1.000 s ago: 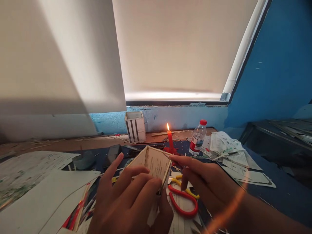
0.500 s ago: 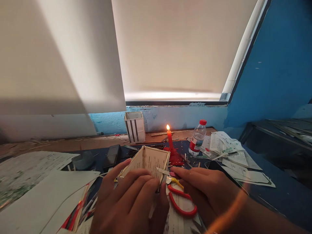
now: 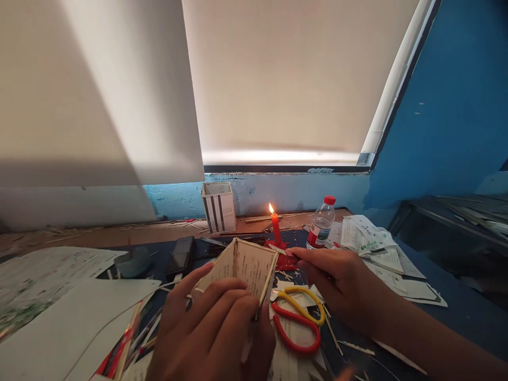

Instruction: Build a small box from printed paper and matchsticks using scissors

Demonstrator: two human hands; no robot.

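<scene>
My left hand point(image 3: 216, 323) is wrapped round an open-topped paper box point(image 3: 254, 264) with printed walls and pale stick-like edges. Between the fingertips of my right hand point(image 3: 341, 280) is a small flat pale blade-like strip point(image 3: 278, 248), its tip pointing left towards the box rim. Just beyond that strip a lit red candle point(image 3: 276, 228) stands in a pool of red wax point(image 3: 286, 262). Scissors with one red and one yellow handle point(image 3: 297, 323) lie on the table below and between my hands. Their blades are partly out of sight.
A second, striped paper box point(image 3: 220, 209) stands by the wall. To the right are a red-capped water bottle point(image 3: 320, 225) and loose papers point(image 3: 369, 243). A black rectangular object point(image 3: 181, 255), a small cup point(image 3: 133, 262) and white sheets point(image 3: 79, 317) lie left. Thin sticks and scraps are scattered about.
My right hand has moved up and away from the box wall, towards the candle, with the strip. The scissors' yellow handle now shows fully. My left hand still holds the box.
</scene>
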